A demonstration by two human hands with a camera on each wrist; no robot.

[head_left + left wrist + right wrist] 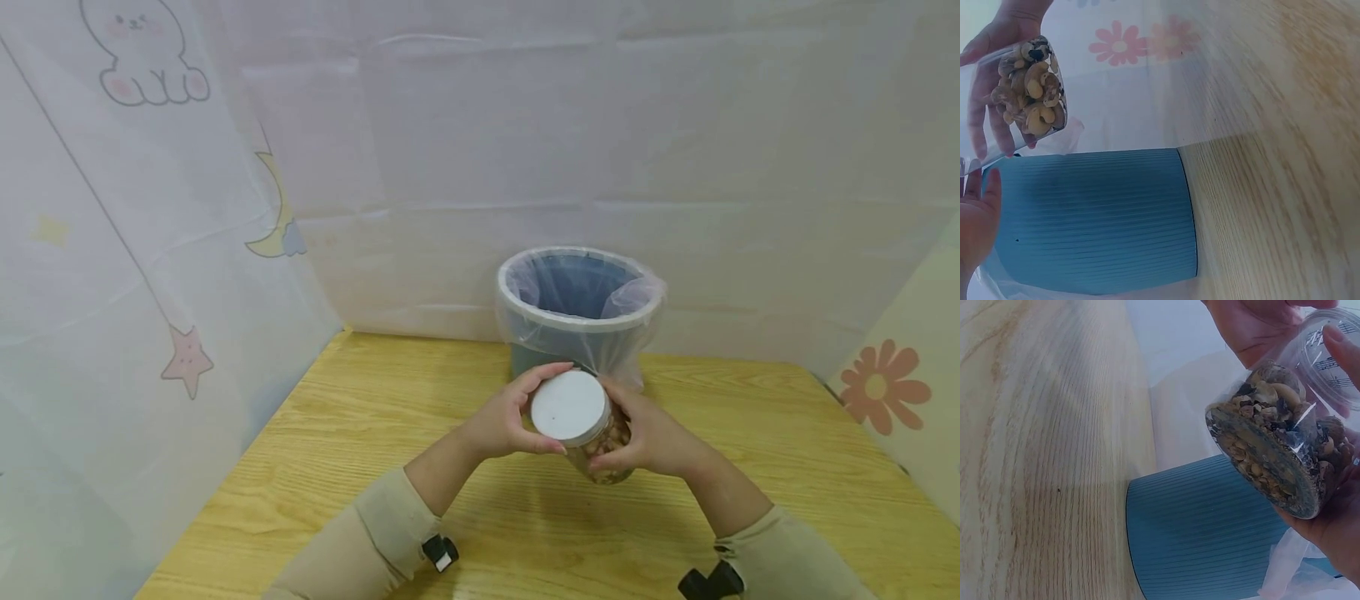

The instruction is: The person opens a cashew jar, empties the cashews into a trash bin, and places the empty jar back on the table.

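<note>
A clear jar of brown and tan pieces, some curved like cashews, is held tilted between my hands in front of the bin. Its round white lid faces up toward the head camera. My left hand grips the lid end, thumb and fingers spread around its edge. Around the jar's body, my right hand curls with the thumb on the near side. The right wrist view shows the jar's base turned toward that camera, with pieces packed against it.
Behind the jar stands a blue ribbed bin with a white rim and a clear plastic liner folded over it. It rests on a wood-grain table. Pale printed sheets hang behind and at both sides.
</note>
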